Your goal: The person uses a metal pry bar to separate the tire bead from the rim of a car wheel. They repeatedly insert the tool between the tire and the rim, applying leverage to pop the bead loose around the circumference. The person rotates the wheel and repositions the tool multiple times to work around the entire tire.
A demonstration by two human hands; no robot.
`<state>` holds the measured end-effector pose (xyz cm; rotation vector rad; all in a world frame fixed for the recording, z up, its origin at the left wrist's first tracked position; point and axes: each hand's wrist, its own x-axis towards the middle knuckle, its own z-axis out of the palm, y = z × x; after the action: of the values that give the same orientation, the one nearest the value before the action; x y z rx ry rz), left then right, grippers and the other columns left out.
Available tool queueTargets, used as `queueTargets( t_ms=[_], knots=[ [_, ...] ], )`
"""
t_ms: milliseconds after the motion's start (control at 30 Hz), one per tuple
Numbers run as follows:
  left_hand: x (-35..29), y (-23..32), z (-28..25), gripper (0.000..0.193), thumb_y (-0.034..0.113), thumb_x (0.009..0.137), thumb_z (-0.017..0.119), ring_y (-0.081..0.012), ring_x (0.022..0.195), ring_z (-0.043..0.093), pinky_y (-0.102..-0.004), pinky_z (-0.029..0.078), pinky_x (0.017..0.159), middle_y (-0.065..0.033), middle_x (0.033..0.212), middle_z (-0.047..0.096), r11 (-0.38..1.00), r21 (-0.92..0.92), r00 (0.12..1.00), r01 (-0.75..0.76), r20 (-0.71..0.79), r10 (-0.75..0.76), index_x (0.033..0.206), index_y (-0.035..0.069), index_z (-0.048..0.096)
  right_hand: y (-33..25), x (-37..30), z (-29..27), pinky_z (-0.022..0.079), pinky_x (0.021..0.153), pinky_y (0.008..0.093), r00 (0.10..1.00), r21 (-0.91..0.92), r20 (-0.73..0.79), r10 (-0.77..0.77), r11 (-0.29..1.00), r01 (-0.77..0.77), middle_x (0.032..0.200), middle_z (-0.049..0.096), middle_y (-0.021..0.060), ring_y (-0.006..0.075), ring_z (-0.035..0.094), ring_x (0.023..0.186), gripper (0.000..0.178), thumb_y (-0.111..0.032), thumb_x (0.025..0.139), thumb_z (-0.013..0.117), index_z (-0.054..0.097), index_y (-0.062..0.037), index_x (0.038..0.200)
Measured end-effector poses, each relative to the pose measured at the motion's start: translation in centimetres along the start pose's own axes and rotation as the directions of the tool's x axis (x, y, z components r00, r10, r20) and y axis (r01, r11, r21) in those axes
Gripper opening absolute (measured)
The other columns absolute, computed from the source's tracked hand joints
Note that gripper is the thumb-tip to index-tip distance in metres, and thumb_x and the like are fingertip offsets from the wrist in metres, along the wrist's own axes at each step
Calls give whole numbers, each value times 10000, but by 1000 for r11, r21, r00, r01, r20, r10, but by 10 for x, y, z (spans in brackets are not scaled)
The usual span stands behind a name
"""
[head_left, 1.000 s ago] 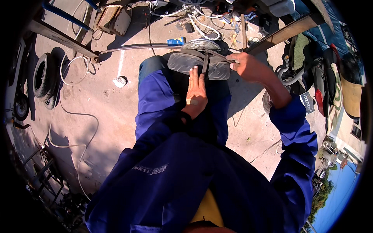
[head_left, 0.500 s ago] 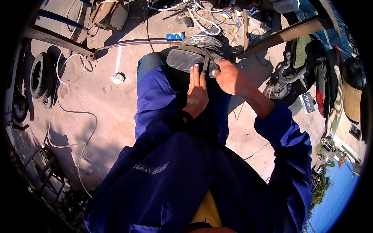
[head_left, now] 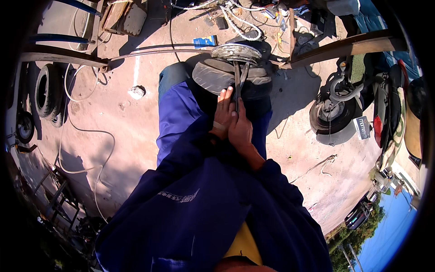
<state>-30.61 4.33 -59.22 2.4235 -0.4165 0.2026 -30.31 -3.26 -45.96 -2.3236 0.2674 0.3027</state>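
Note:
A black tyre (head_left: pixel 212 75) with a grooved tread stands between my knees, its dusty metal rim (head_left: pixel 235 52) at the far side. Two tyre levers reach from the rim toward me, crossing the tyre. My right hand (head_left: pixel 240 130) is closed round the near end of the dark tyre lever (head_left: pixel 237 80), close to my body. The second lever (head_left: pixel 245 72) slants just to its right; its lower end is hidden. My left hand (head_left: pixel 222 111) lies against the tyre with its fingers stretched out, beside the first lever and touching my right hand.
Wooden beams (head_left: pixel 349 46) and a long thin rod (head_left: pixel 158 51) lie beyond the tyre. Loose tyres (head_left: pixel 45 93) and a pale hose (head_left: pixel 74 171) are at the left. A wheeled vehicle part (head_left: pixel 333 113) stands at the right. White rope (head_left: pixel 242 29) and a blue box (head_left: pixel 205 41) lie ahead.
My right hand has come down from the right of the tyre toward my body, swinging the lever to point at me. My left hand stays almost in place.

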Motion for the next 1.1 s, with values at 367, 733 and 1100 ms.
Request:
queueTargets(
  t_ms=[367, 733, 1100],
  knots=[
    [13, 27, -52, 199, 43, 943, 591, -540, 1517, 274, -584, 332, 1213, -290, 1655, 279, 956, -262, 990, 132, -21, -142, 1133, -17, 590, -45, 26, -105, 517, 970, 476, 969, -97, 200, -146, 981, 168, 1230, 683, 308, 478, 669, 1127, 443, -160, 1044, 528, 538, -33, 1469],
    [31, 39, -73, 206, -52, 908, 582, -520, 1535, 265, -538, 320, 1233, -283, 1660, 283, 954, -267, 984, 140, -73, -165, 1112, -29, 586, -60, 52, -224, 506, 795, 358, 896, -237, 433, 101, 971, 5, 989, 708, 176, 221, 644, 837, 428, -173, 1015, 570, 602, -28, 1417],
    [34, 41, -82, 245, -69, 893, 524, -556, 1530, 234, -544, 370, 1202, -310, 1655, 253, 950, -285, 984, 127, -81, -156, 1133, -31, 549, -101, 139, -236, 407, 513, 286, 794, -415, 602, 86, 883, 219, 685, 560, 31, 108, 499, 570, 378, -135, 995, 613, 666, -30, 1354]
  ],
)
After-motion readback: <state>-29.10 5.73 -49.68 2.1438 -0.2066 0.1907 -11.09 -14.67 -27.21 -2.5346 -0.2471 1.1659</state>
